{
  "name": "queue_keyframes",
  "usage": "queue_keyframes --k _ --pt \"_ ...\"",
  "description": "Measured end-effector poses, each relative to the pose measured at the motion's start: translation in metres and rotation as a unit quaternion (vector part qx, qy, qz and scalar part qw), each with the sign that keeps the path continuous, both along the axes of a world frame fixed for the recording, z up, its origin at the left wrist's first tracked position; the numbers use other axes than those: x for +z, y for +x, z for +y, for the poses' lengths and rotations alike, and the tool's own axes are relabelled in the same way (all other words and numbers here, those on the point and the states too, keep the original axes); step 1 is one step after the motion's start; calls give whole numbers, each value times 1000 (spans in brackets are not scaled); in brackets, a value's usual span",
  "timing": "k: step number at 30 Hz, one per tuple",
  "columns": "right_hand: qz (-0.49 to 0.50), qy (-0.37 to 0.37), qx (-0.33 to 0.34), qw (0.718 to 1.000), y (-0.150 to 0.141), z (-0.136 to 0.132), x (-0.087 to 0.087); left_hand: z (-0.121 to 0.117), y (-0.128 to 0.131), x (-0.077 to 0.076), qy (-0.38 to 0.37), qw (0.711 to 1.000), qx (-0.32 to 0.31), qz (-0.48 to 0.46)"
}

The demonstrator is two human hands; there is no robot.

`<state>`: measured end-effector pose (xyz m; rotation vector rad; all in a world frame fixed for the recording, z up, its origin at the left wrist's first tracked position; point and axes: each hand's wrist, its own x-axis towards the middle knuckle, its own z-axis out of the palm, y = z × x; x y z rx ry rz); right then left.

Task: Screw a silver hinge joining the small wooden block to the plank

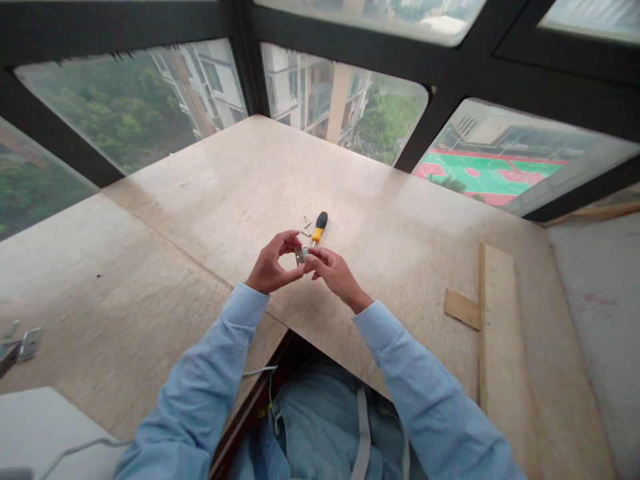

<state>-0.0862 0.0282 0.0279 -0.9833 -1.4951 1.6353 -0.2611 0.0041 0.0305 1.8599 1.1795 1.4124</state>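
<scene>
Between both hands is a small metal hinge (pixel 301 255), its plates with screw holes facing me. My left hand (pixel 273 263) grips its left side between thumb and fingers. From the other side, the thumb and fingers of my right hand (pixel 334 269) pinch the right edge. Just beyond the hands lies a screwdriver (pixel 321 227) with a black and yellow handle, its shaft partly hidden behind my fingers. A few loose screws (pixel 307 222) rest on the stone surface to the left of it.
A wooden board (pixel 500 320) and a small brown piece (pixel 462 309) lie on the stone ledge (pixel 400 267) at right. At far left is a metal plate (pixel 30 345); a white object (pixel 47 427) with a cable sits below it. Dark-framed windows border the ledge.
</scene>
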Motion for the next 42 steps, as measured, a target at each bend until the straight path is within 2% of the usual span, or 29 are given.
queue_keyframes --k 6,9,12,18,22,27,33,42 --pt "35 -45 -97 994 17 -1 12 -5 28 4 -11 1000 -11 12" --pt "51 -53 -117 990 29 -4 17 -8 42 7 -57 997 -25 -52" --pt "57 -44 -132 989 45 -9 27 -12 57 13 -117 981 -52 -144" --pt "23 4 -149 989 101 -25 54 -14 103 27 -220 939 -77 -252" --pt "5 21 -179 984 144 -40 63 -16 146 32 -284 914 -84 -277" --pt "-23 17 -219 975 191 -63 62 -26 197 34 -335 897 -123 -259" --pt "-15 -10 -270 963 242 -93 48 -35 250 24 -373 881 -167 -240" --pt "-13 -35 -332 943 290 -115 28 -45 303 18 -442 846 -188 -230"
